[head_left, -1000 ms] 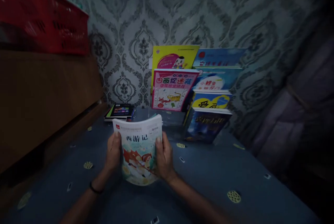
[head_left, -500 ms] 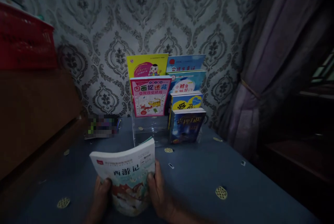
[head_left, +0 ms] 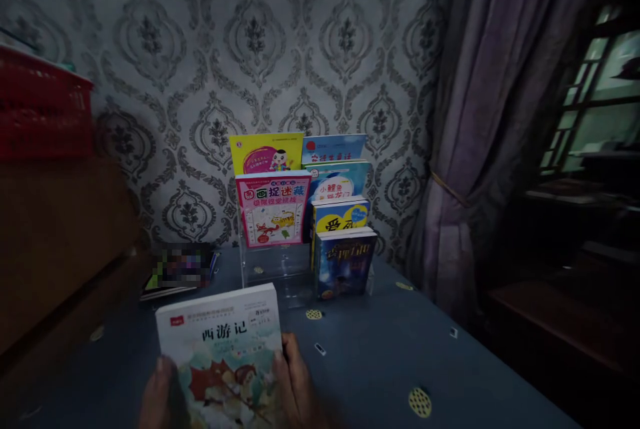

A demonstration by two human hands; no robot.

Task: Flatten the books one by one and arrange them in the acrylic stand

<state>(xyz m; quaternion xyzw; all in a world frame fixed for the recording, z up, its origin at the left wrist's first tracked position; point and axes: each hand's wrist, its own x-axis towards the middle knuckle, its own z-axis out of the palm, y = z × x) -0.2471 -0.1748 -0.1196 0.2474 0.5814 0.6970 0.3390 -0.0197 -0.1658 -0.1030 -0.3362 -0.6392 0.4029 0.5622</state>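
Between my two hands is a white paperback book [head_left: 225,355] with black Chinese characters and a painted scene on its cover. Its left edge is gripped by my left hand [head_left: 156,395], thumb on the front. My right hand [head_left: 296,379] closes on the right edge, fingers behind the cover. Beyond it on the table stands a clear acrylic book rack [head_left: 245,272]. Its left side carries a yellow book [head_left: 250,152] behind a pink picture book [head_left: 274,212]. On the right side are blue books [head_left: 345,175], a yellow-and-blue book [head_left: 340,217] and a dark blue book [head_left: 345,265].
A small stack of books [head_left: 177,269], partly blurred, lies left of the rack on the blue tablecloth [head_left: 370,362]. Farther left, a red basket [head_left: 45,105] sits on a brown box [head_left: 60,235]. Patterned wallpaper rises behind; a tied curtain [head_left: 460,149] hangs at right.
The white book has straightened from a bent shape and sits lower and closer, still in both hands. The view has tilted up and turned right, showing more window.
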